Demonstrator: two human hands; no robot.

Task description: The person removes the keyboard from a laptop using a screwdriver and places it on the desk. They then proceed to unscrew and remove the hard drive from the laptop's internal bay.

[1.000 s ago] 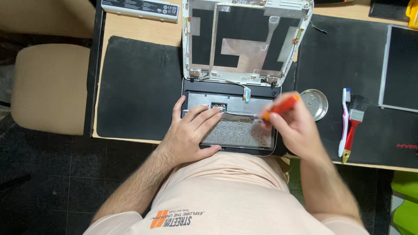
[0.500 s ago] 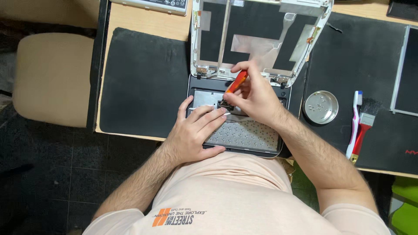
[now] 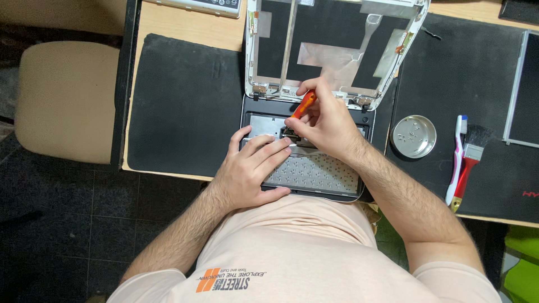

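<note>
While the left hand (image 3: 247, 171) lies flat with fingers spread, steadying the opened laptop base (image 3: 306, 151) on the surface, the right hand (image 3: 323, 126) fingers pinch an orange-handled screwdriver (image 3: 303, 105), tip down near the hinge edge.

A wooden desk (image 3: 185, 25) with a pale top runs across the far part of the scene, its near edge cutting from left to right. Black mats (image 3: 185, 106) cover much of its surface. To the left stands a beige cushioned chair (image 3: 64, 101), just beside the desk's dark side edge. Below lies a floor (image 3: 67, 224) of dark tiles with faint grout lines. The light is even and soft.
</note>
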